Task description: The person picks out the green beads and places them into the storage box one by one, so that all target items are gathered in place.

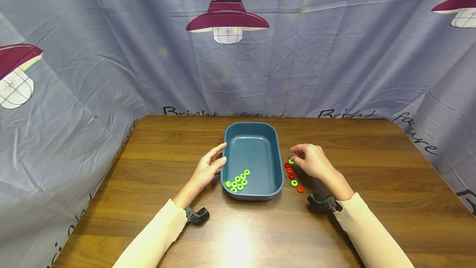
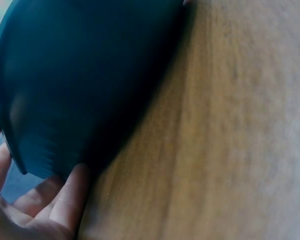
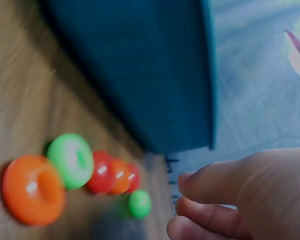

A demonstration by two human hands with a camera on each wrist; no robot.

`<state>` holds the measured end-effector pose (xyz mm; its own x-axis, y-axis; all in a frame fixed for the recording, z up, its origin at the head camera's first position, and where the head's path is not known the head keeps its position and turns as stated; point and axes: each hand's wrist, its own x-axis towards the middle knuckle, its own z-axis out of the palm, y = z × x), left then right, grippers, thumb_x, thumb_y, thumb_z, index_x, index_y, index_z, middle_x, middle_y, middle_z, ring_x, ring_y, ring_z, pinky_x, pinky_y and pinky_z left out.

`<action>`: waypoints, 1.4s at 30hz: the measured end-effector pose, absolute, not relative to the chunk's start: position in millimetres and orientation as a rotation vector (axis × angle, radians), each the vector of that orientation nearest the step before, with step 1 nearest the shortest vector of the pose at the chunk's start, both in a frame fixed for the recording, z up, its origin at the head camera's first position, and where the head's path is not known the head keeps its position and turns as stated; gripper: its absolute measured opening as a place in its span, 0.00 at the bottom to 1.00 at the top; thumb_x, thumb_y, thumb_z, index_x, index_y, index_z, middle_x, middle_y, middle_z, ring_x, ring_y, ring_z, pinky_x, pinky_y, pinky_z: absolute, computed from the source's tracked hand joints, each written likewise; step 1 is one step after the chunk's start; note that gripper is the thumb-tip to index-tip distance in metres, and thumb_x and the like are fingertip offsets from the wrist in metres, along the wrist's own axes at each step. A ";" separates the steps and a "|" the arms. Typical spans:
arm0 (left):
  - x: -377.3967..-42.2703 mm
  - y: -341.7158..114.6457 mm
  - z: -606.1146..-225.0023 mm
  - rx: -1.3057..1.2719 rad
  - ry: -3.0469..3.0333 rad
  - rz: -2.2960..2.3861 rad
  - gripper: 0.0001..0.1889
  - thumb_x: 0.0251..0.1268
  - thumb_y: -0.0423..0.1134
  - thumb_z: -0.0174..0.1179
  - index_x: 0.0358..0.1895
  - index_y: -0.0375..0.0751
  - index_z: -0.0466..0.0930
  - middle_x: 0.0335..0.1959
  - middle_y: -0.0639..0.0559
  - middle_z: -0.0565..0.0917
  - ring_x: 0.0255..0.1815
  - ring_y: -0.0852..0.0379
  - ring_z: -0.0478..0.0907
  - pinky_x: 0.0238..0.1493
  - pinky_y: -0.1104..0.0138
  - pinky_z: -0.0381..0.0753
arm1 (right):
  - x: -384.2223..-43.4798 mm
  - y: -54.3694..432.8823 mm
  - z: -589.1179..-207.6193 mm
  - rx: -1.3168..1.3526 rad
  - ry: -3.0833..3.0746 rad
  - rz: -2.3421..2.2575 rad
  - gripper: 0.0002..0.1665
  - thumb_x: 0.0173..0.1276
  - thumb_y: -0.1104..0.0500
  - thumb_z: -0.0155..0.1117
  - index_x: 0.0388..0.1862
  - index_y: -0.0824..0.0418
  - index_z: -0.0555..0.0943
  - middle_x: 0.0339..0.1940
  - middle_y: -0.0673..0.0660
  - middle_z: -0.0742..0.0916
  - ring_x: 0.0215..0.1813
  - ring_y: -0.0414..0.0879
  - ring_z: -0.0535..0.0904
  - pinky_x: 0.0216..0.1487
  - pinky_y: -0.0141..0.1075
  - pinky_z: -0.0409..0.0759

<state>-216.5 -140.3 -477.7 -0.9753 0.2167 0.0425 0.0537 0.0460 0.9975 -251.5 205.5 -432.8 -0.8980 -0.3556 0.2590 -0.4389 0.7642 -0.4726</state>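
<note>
A blue-grey rectangular tray [image 1: 256,164] stands on the table with several green rings [image 1: 238,179] in its near left corner. My left hand [image 1: 204,171] touches the tray's left side, its fingers relaxed against the outer wall. To the right of the tray, a row of small rings lies on the wood: a near orange-red ring [image 1: 300,190], a green ring [image 1: 294,183], several red and orange ones, and a far green ring [image 3: 140,204]. Just above that far green ring hovers my right hand [image 1: 310,160], fingers loosely bent. No ring shows between its fingertips.
The brown wooden table [image 1: 167,148] extends on both sides of the tray. Behind it hangs a grey curtain [image 1: 297,61] printed with lamps and lettering. Each wrist wears a dark strap [image 1: 197,216].
</note>
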 end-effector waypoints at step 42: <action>-215.2 -139.7 -475.4 0.279 2.190 2.062 0.28 0.79 0.35 0.51 0.78 0.41 0.62 0.71 0.29 0.71 0.66 0.35 0.76 0.57 0.53 0.87 | -252.6 207.7 -454.3 0.634 -2.890 0.593 0.11 0.56 0.65 0.72 0.40 0.63 0.89 0.31 0.56 0.87 0.34 0.49 0.83 0.35 0.46 0.81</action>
